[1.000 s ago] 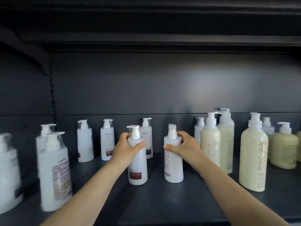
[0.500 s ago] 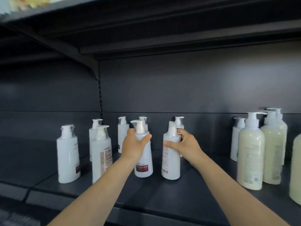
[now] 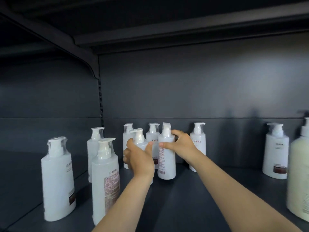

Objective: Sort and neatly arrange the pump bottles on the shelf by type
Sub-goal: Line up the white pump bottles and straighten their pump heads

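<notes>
The left white pump bottle (image 3: 139, 139) and the right white pump bottle (image 3: 166, 162) are side by side at the middle of the shelf (image 3: 184, 206), just in front of the back-row white bottles (image 3: 198, 144). I judge I am mid-step, gathering the whites together, well apart from the cream bottle (image 3: 299, 173) at the far right. The right one shows me its barcode, so the next move likely calls for a turn, then setting both upright in line without knocking neighbours. My left hand (image 3: 139, 160) covers its bottle's body from the near side, grip curled round it. My right hand (image 3: 181, 145) reaches in from the right, grip pinching the other's shoulder between thumb and fingers. Whether either base is off the shelf I cannot tell.
</notes>
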The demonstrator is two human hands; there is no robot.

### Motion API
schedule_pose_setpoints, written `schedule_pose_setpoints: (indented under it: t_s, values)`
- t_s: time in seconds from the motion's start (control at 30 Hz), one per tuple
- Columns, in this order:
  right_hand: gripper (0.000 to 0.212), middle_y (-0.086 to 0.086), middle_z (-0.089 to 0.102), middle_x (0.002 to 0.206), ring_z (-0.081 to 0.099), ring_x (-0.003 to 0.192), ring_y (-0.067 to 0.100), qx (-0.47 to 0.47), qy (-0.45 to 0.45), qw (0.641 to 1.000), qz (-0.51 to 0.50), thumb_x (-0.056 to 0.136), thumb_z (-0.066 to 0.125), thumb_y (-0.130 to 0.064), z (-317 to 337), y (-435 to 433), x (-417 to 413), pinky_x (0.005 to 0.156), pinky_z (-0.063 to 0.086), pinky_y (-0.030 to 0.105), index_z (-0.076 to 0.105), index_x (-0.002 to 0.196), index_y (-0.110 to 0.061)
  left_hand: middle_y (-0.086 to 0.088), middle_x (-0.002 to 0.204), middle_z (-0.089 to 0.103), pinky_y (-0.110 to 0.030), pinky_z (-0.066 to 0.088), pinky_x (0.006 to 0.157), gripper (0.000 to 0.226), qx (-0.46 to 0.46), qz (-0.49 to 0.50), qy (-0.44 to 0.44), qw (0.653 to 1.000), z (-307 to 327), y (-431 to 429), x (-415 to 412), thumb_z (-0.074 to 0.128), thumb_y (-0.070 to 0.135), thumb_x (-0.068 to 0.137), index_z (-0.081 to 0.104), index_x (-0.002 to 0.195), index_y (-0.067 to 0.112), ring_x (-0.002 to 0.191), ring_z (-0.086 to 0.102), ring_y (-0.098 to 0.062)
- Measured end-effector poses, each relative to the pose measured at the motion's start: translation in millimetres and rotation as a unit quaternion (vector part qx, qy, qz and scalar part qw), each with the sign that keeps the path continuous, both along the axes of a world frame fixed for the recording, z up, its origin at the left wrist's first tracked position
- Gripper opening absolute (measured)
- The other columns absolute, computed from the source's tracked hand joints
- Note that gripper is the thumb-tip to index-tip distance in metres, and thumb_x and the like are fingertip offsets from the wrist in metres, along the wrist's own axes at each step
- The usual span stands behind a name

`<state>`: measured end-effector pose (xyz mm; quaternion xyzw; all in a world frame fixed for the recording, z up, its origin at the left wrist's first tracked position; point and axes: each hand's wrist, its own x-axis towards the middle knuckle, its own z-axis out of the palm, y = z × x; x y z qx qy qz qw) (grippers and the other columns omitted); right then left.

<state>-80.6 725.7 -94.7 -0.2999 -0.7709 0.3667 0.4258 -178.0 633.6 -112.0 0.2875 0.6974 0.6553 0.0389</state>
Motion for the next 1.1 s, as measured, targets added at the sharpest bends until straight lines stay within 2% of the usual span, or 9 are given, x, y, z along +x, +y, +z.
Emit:
schedule_pose_setpoints:
  t_s: [0.1, 0.3, 0.4, 0.53, 0.63, 0.7, 0.87, 1.0, 1.1]
  values:
    - [0.043, -0.005, 0.065, 0.103, 0.063, 0.094, 0.012, -0.014, 0.003, 1.000, 0.010, 0.071, 0.082, -0.022, -8.5, 3.7, -5.5, 0.082, 0.053, 0.027, 0.058, 0.107, -0.024, -0.016, 0.136, 0.035, -0.048, 0.036, 0.096, 0.063, -0.008, 0.014, 0.012, 1.000, -4.9, 5.8, -4.0, 0.060, 0.035, 0.087, 0.028, 0.138, 0.017, 0.124, 0.032, -0.035]
    - [0.053, -0.004, 0.065, 0.111, 0.062, 0.102, 0.013, -0.017, -0.023, 1.000, -0.002, 0.069, 0.082, -0.027, -13.4, 17.6, -6.9, 0.092, 0.051, 0.035, 0.055, 0.114, -0.024, -0.011, 0.139, 0.038, -0.046, 0.033, 0.100, 0.068, 0.009, 0.006, 0.031, 0.999, -12.4, 9.3, -7.1, 0.062, 0.033, 0.087, 0.025, 0.143, 0.022, 0.128, 0.029, -0.032]
    - [0.052, -0.004, 0.065, 0.110, 0.063, 0.102, 0.014, -0.006, -0.034, 0.999, -0.009, 0.071, 0.082, -0.028, -15.2, 16.8, -8.5, 0.090, 0.052, 0.034, 0.055, 0.116, -0.022, -0.009, 0.142, 0.039, -0.045, 0.033, 0.101, 0.071, 0.030, 0.004, 0.023, 0.999, -13.1, 8.6, -8.2, 0.064, 0.030, 0.086, 0.025, 0.144, 0.018, 0.130, 0.029, -0.031]
    - [0.056, -0.008, 0.061, 0.106, 0.061, 0.101, 0.012, -0.003, -0.029, 0.999, -0.021, 0.074, 0.079, -0.027, -17.2, 11.3, -9.7, 0.084, 0.049, 0.025, 0.052, 0.122, -0.022, -0.009, 0.140, 0.042, -0.049, 0.036, 0.104, 0.071, 0.031, 0.000, 0.015, 0.999, -14.6, 7.8, -12.7, 0.068, 0.031, 0.082, 0.032, 0.140, 0.011, 0.129, 0.033, -0.032]
    - [0.062, -0.007, 0.061, 0.114, 0.060, 0.103, 0.011, -0.018, -0.048, 0.998, -0.024, 0.074, 0.079, -0.030, -12.8, 8.5, -6.6, 0.087, 0.050, 0.027, 0.048, 0.127, -0.019, -0.015, 0.134, 0.045, -0.051, 0.039, 0.100, 0.068, 0.008, 0.001, 0.029, 1.000, -15.5, 7.7, -14.6, 0.071, 0.027, 0.080, 0.038, 0.136, 0.007, 0.124, 0.039, -0.036]
    - [0.059, -0.004, 0.061, 0.119, 0.060, 0.105, 0.012, -0.019, -0.088, 0.996, -0.017, 0.076, 0.076, -0.032, -9.0, 7.0, -2.5, 0.088, 0.050, 0.028, 0.048, 0.126, -0.019, -0.019, 0.134, 0.043, -0.052, 0.041, 0.099, 0.070, -0.009, 0.002, 0.039, 0.999, -15.4, 7.9, -16.1, 0.072, 0.021, 0.078, 0.037, 0.136, 0.005, 0.124, 0.040, -0.038]
    - [0.045, 0.002, 0.059, 0.118, 0.055, 0.096, 0.013, 0.028, -0.231, 0.972, -0.041, 0.085, 0.065, -0.036, -2.9, 1.8, 13.3, 0.073, 0.044, 0.021, 0.051, 0.120, -0.012, -0.020, 0.145, 0.027, -0.050, 0.034, 0.107, 0.080, -0.010, 0.003, 0.076, 0.997, -11.7, -0.6, -11.3, 0.070, 0.007, 0.079, 0.023, 0.144, 0.002, 0.133, 0.029, -0.039]
    - [0.053, 0.006, 0.054, 0.129, 0.053, 0.113, 0.021, 0.114, -0.374, 0.918, -0.073, 0.089, 0.059, -0.041, 2.1, -17.5, 45.5, 0.093, 0.044, 0.031, 0.048, 0.130, -0.011, -0.021, 0.149, 0.020, -0.050, 0.029, 0.111, 0.077, -0.035, -0.005, 0.150, 0.988, -12.6, -19.8, 10.1, 0.066, 0.008, 0.082, 0.020, 0.143, -0.002, 0.137, 0.022, -0.039]
    - [0.047, 0.007, 0.056, 0.124, 0.053, 0.111, 0.026, 0.151, -0.456, 0.872, -0.095, 0.089, 0.055, -0.044, 5.9, -39.7, 81.6, 0.092, 0.047, 0.038, 0.053, 0.123, -0.012, -0.023, 0.146, 0.026, -0.044, 0.026, 0.113, 0.065, -0.080, -0.007, 0.212, 0.974, -10.9, -42.6, 33.8, 0.062, 0.012, 0.086, 0.029, 0.139, -0.005, 0.135, 0.024, -0.038]
